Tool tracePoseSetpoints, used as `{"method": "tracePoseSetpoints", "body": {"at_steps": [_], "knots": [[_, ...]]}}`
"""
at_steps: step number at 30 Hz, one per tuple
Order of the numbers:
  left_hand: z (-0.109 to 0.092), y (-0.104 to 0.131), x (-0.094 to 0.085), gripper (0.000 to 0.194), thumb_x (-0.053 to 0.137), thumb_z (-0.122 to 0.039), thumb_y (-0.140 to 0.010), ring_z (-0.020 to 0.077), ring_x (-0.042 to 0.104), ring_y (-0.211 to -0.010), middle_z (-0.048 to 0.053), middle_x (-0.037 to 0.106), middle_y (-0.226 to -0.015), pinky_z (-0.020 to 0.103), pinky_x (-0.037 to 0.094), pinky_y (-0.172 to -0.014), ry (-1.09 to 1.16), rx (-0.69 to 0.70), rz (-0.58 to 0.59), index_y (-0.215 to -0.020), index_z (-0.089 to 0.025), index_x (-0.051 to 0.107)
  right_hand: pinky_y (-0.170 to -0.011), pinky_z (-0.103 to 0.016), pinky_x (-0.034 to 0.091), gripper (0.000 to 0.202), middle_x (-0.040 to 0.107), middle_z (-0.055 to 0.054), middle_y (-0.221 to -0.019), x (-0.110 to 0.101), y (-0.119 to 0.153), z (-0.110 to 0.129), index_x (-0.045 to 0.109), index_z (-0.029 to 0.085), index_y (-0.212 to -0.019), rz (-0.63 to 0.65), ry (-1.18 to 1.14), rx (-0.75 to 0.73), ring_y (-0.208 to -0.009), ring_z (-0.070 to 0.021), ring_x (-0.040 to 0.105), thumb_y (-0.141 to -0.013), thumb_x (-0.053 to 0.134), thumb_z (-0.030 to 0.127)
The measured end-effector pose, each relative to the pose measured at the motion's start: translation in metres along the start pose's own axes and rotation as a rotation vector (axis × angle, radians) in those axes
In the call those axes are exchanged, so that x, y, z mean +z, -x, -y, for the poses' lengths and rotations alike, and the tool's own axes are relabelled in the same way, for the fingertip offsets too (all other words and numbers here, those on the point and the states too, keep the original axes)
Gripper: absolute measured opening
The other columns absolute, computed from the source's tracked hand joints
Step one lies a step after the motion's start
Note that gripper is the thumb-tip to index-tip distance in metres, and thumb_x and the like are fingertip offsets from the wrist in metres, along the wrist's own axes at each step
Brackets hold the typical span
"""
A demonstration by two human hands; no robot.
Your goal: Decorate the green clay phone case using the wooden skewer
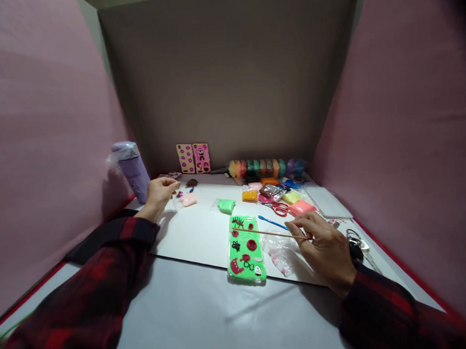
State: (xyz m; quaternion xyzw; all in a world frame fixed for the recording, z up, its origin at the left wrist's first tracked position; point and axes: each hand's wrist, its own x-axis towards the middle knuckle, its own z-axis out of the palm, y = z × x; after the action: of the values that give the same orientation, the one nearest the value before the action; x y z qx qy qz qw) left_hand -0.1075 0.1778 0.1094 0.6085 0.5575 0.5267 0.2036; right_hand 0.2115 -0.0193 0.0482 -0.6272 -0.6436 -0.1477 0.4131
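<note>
My right hand (pixel 321 245) pinches a thin wooden stick (pixel 266 233), whose tip lies over the upper part of a phone case (pixel 244 250). Bright green covers the case, with red and dark shapes and some white bits on it. My left hand (pixel 160 195) is raised over the left side of the white board, thumb and fingertips pressed together; anything between them is too small to make out. Close to those fingers are small coloured bits (pixel 179 194) and a pale pink clay packet (pixel 188 199). A blue modelling tool (pixel 272 222) lies just beyond the stick.
Red-handled scissors (pixel 280 209) and several clay packets (pixel 302 207) lie at the right back. A green packet (pixel 225 205) sits mid-board. A purple tumbler (pixel 133 173) stands left. Two decorated cases (pixel 193 158) lean at the back beside a row of coloured tubs (pixel 259 168).
</note>
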Motion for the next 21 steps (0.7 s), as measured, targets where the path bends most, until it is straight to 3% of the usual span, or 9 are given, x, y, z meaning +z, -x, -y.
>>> {"method": "tracePoseSetpoints", "body": {"at_steps": [4, 9, 17, 21], "knots": [[0.015, -0.013, 0.018, 0.016, 0.060, -0.030, -0.060, 0.0115, 0.051, -0.050, 0.001, 0.059, -0.056, 0.021, 0.036, -0.046, -0.015, -0.004, 0.005, -0.063, -0.013, 0.061, -0.057, -0.024, 0.037, 0.027, 0.061, 0.000, -0.077, 0.002, 0.001, -0.002, 0.065, 0.022, -0.077, 0.013, -0.015, 0.004, -0.065, -0.0129, 0.057, -0.089, 0.049, 0.040], [0.033, -0.011, 0.035, 0.014, 0.054, -0.028, -0.065, 0.0142, 0.055, -0.055, 0.002, 0.061, -0.059, 0.022, 0.039, -0.049, -0.091, 0.002, 0.035, -0.064, -0.016, 0.061, -0.058, -0.025, 0.038, 0.027, 0.060, 0.000, -0.078, 0.003, 0.002, -0.005, 0.064, 0.022, -0.077, 0.040, -0.053, 0.019, -0.065, -0.0126, 0.057, -0.089, 0.049, 0.041], [0.042, -0.002, 0.034, 0.011, 0.055, -0.024, -0.068, 0.0186, 0.057, -0.065, 0.002, 0.063, -0.062, 0.028, 0.040, -0.062, -0.239, 0.079, 0.030, -0.060, -0.020, 0.062, -0.060, -0.026, 0.040, 0.027, 0.060, -0.001, -0.079, 0.003, 0.001, -0.006, 0.063, 0.021, -0.076, 0.053, -0.082, 0.007, -0.068, -0.0138, 0.058, -0.089, 0.049, 0.040], [0.044, -0.006, 0.030, 0.014, 0.053, -0.027, -0.070, 0.0179, 0.060, -0.071, 0.003, 0.066, -0.073, 0.027, 0.044, -0.064, -0.180, 0.103, -0.003, -0.074, -0.018, 0.064, -0.061, -0.026, 0.040, 0.026, 0.060, -0.001, -0.080, 0.002, 0.001, -0.006, 0.063, 0.022, -0.076, 0.062, -0.096, 0.012, -0.068, -0.0140, 0.058, -0.089, 0.049, 0.040]]}}
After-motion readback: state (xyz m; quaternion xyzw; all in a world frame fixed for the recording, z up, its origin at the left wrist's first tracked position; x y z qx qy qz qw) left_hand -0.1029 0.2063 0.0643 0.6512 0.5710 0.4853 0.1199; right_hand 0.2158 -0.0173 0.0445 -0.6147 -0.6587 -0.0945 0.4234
